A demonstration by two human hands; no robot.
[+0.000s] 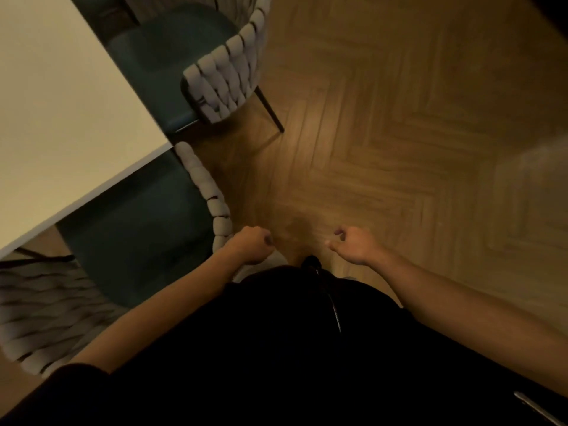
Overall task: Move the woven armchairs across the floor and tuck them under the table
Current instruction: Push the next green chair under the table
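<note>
**Ana:** Down at the table point(61, 118) corner, two armchairs. The far chair point(221, 84) sits at the long edge, teal seat partly under the top, woven back out over the floor point(399, 133). The near chair point(138, 229) is at the short end, seat mostly showing.

**Ben:** And the hands?

**Ana:** Left hand point(253, 249) is curled into a loose fist right at the near chair's woven rim. Whether the fingers are actually clamped on the weave, I can't tell; the rim disappears under the knuckles. Right hand point(353, 245) is half closed over bare floor, holding nothing, well apart from either chair.

**Ben:** So the near chair looks like the job in hand?

**Ana:** That's my read. It isn't fully tucked. To do it well, I'd bring the right hand onto the rim too, one hand each side of the back, and push straight toward the table so the chair doesn't swing.

**Ben:** Anything to watch?

**Ana:** The armrest passes just beside the table corner; go slow there so it clears underneath rather than knocking the edge. Slide evenly, keeping the thin legs from dragging on the wood.
</note>
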